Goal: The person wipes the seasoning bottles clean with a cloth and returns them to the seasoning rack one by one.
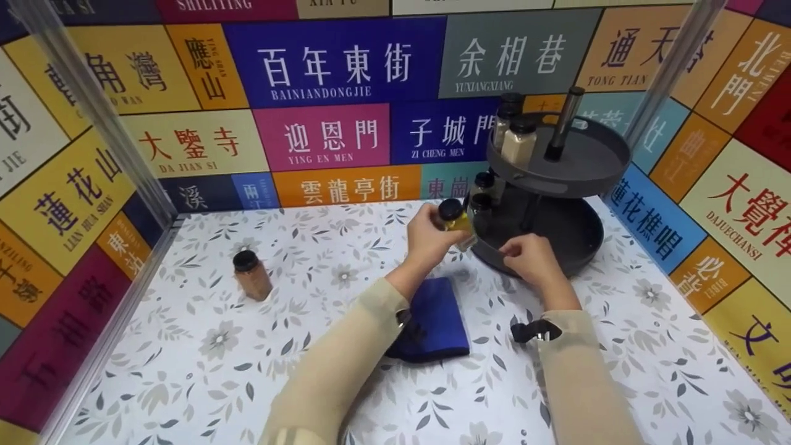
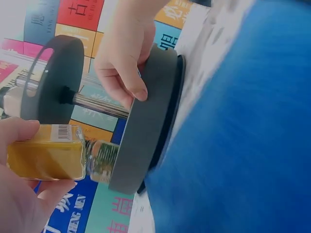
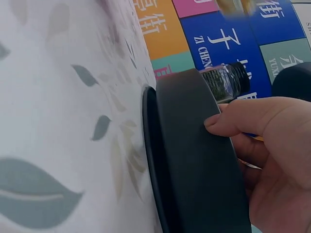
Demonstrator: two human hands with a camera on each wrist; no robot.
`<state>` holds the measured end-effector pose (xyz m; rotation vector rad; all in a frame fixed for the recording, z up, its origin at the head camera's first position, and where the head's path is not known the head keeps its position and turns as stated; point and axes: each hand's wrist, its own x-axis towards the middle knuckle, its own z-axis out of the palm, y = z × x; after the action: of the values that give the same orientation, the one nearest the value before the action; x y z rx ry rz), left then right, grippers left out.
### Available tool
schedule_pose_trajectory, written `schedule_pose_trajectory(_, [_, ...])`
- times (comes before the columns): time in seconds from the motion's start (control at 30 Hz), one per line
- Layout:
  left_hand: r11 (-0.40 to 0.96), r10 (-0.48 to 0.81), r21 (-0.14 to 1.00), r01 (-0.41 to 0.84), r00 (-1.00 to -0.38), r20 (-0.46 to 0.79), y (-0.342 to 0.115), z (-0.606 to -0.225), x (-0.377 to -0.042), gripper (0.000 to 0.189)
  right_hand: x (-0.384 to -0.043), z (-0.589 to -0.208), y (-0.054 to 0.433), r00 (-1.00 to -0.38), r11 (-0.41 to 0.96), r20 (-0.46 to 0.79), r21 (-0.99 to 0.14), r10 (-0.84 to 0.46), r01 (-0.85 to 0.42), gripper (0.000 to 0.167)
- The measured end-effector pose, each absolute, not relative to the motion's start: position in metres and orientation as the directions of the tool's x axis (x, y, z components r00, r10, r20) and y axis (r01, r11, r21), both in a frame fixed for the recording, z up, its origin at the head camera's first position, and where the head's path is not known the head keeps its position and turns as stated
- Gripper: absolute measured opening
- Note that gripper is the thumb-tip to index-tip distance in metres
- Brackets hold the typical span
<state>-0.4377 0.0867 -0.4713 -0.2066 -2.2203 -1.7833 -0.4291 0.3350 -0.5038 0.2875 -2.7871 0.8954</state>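
- Beige sleeves (image 1: 587, 377) reach in from six o'clock, a black wrist strap (image 1: 537, 332) showing at the right cuff.
- Folded blue cloth (image 1: 448, 318), edged in black, lies on the floral tablecloth (image 1: 327, 334), partly under the left forearm.
- Black-lidded jar of brown contents (image 1: 253, 281) stands on the tablecloth between nine and ten o'clock from the cloth, well apart from both hands.
- Right hand (image 1: 536, 262), at two o'clock from the cloth, pinches the lower tier's rim, thumb on the outer wall and fingers curled inside.
- Left hand (image 1: 426, 240), at twelve o'clock from the cloth, pinches a black-lidded glass jar of yellow contents (image 1: 460, 225) between thumb and fingers. The jar is tilted, near the lower tier's rim; touching or apart, I cannot tell.
- Dark grey lower tier (image 1: 571, 238) of the round stand carries dark-filled jars (image 1: 481, 207) towards ten o'clock.
- Upper tier (image 1: 596, 162) holds a pale-filled jar (image 1: 519, 147) near nine o'clock, beside the metal post (image 1: 563, 123).
- Wall of coloured place-name panels (image 1: 334, 59) rises at twelve o'clock.
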Motion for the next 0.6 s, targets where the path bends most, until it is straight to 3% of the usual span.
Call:
schedule_pose_trajectory(0.4, [0.275,-0.077,0.934,0.230,-0.963,0.260,0.146,-0.482,-0.475,0.044,-0.430,-0.509,0.320,-0.954,0.790,0.294,-0.569,-0.064,-0.228,0.019])
schedule_pose_trajectory(0.6, [0.403,-0.062,0.895,0.193,-0.970,0.237,0.164,-0.489,-0.478,0.049,-0.430,-0.509,0.320,-0.952,0.797,0.301,-0.560,-0.059,-0.227,0.018])
